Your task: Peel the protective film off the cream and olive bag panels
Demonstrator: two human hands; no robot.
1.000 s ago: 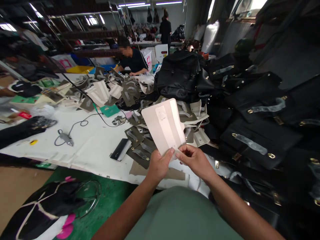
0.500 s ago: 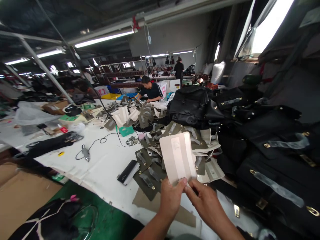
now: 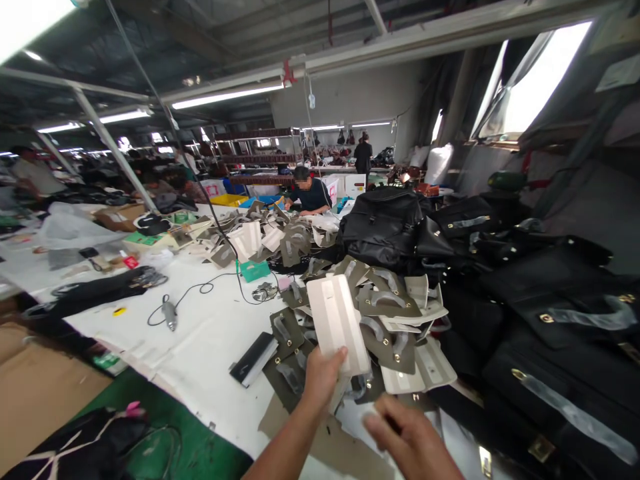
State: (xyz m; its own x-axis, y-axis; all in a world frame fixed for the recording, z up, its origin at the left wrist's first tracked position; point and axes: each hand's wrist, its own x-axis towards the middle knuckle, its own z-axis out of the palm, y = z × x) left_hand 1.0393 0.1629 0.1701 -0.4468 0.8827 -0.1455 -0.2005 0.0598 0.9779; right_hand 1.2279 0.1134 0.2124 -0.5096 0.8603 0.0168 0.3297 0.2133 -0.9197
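My left hand [image 3: 321, 380] grips the lower edge of a beige-lined bag flap panel [image 3: 336, 317], thumb on the pale face, which is turned toward me. A lighter strip runs down its middle. Lower right, apart from the panel, is my right hand [image 3: 407, 430]. Its fingers look curled but are smeared by motion, and whether anything is between them is hidden. Behind and around the held panel lies a heap of olive flap panels [image 3: 387, 300] with plastic-wrapped handles and gold rings. A flat brown-grey piece [image 3: 350, 450] lies on the table below my hands.
Black bags [image 3: 565, 280] are piled along the right. On the white table [image 3: 200, 353] lie a black-and-white notebook [image 3: 254, 360], a corded grey tool [image 3: 170, 313] and a green box [image 3: 255, 270]. A co-worker [image 3: 307, 192] sits across the table.
My right hand has let go of the panel's lower edge and moved down and right. The left hand keeps hold of the panel, which sits slightly farther left. The view has tilted up somewhat.
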